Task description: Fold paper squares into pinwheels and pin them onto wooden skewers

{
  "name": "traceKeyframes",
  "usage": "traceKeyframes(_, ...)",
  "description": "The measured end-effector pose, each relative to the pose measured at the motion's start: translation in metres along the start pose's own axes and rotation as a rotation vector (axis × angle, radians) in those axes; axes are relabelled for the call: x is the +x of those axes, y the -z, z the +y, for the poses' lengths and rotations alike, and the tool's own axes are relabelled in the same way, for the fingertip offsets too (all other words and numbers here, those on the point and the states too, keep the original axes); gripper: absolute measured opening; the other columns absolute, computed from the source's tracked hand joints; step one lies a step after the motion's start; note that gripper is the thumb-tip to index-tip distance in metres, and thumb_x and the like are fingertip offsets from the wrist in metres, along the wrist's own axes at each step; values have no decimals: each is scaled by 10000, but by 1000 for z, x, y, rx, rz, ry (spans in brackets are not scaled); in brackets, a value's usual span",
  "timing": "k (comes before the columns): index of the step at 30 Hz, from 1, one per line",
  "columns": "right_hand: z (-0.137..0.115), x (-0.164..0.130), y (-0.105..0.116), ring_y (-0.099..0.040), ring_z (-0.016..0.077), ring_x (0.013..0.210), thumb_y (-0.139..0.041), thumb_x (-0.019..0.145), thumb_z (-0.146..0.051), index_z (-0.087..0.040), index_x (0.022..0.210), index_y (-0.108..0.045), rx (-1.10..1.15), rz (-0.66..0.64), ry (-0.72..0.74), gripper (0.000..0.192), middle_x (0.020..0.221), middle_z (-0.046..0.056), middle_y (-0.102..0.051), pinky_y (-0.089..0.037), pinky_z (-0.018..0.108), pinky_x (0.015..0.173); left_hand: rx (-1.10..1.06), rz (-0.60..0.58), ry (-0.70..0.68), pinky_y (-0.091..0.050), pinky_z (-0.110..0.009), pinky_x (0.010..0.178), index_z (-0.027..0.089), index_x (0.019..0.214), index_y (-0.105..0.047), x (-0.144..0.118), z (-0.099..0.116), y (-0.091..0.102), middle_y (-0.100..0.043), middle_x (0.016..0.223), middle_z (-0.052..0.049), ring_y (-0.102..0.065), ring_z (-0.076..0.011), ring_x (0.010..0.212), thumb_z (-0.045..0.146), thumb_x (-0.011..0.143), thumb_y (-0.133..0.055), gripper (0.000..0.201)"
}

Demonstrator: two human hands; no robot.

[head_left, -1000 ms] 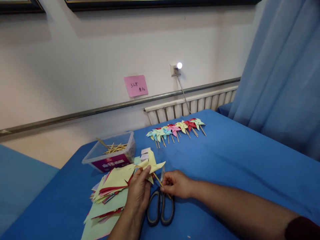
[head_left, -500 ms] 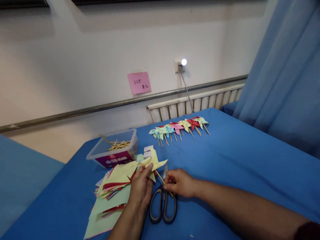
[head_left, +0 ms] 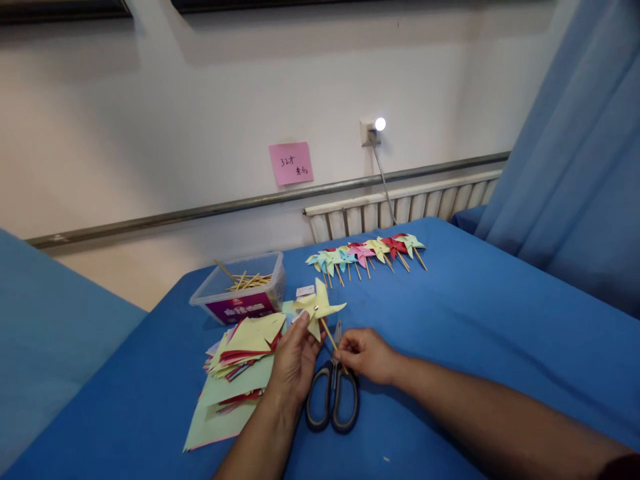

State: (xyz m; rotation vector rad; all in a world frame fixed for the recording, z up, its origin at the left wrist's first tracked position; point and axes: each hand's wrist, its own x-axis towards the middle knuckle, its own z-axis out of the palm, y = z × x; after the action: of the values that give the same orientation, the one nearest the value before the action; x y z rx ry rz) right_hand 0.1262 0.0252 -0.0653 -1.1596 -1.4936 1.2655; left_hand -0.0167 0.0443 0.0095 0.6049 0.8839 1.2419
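Observation:
A pale yellow paper pinwheel (head_left: 320, 308) on a thin wooden stick is held up between my two hands. My left hand (head_left: 296, 353) grips it from behind, the thumb pressed near the lower left blade. Lower down, the fingers of my right hand (head_left: 365, 355) pinch the stick (head_left: 329, 335). Beneath the stick lie scissors (head_left: 333, 393) with dark handles, on the blue cloth. Left of my left hand is a stack of cut coloured paper (head_left: 250, 340), yellow on top, over larger pale green sheets (head_left: 220, 420).
Behind the paper stands a clear plastic box (head_left: 277, 283) with wooden sticks in it. A small white box (head_left: 305, 291) sits behind the pinwheel. Finished-looking pinwheels (head_left: 367, 253) lie in a row at the back of the blue-covered table (head_left: 475, 347). A blue curtain (head_left: 565, 167) hangs at right.
The pinwheel has turned more towards me, its centre now showing, and stands more upright. Both hands keep their hold. The whole view has shifted slightly.

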Motion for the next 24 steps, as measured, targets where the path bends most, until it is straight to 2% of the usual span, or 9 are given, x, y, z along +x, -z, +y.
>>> traceKeyframes(4,-9,25,11,-536,97,531,-568,840,-327,-170,697,-599,-335,264,-50,214,601,-20,-615,-384,202,520,6,56,121,-540,-272,703,148,1050,-629,3,-1,4,-689,1044,-119,-684,-179,868,358,851,-594,291)
traceKeyframes(7,-16,58,20,-572,114,590,-569,838,-337,-169,709,-630,-458,332,-87,220,664,5,-664,-377,211,555,65,77,92,-526,-250,664,136,1047,-619,5,-6,6,-685,1079,-133,-684,-168,833,306,839,-603,269)
traceKeyframes(11,-23,104,23,-620,145,688,-573,835,-349,-182,733,-676,-592,359,-140,221,746,33,-713,-385,224,607,159,93,56,-502,-223,611,123,1008,-623,6,-15,10,-710,958,-121,-669,-139,724,214,790,-649,238)
traceKeyframes(15,-24,132,21,-657,199,815,-538,856,-343,-185,801,-703,-711,378,-218,235,848,80,-735,-411,251,665,210,71,60,-494,-213,593,119,989,-622,7,-21,13,-710,882,-99,-641,-113,657,173,763,-661,236)
traceKeyframes(19,-22,141,20,-660,239,922,-536,855,-341,-185,868,-709,-802,369,-266,233,967,116,-730,-432,282,730,281,42,66,-491,-208,592,115,956,-620,9,-24,15,-708,854,-94,-629,-104,640,161,747,-665,219)
traceKeyframes(24,-22,140,19,-655,250,959,-505,873,-381,-192,942,-693,-870,344,-277,275,1008,114,-722,-445,301,765,328,-1,64,-489,-216,591,112,946,-616,11,-28,16,-708,847,-97,-626,-107,639,177,738,-672,225)
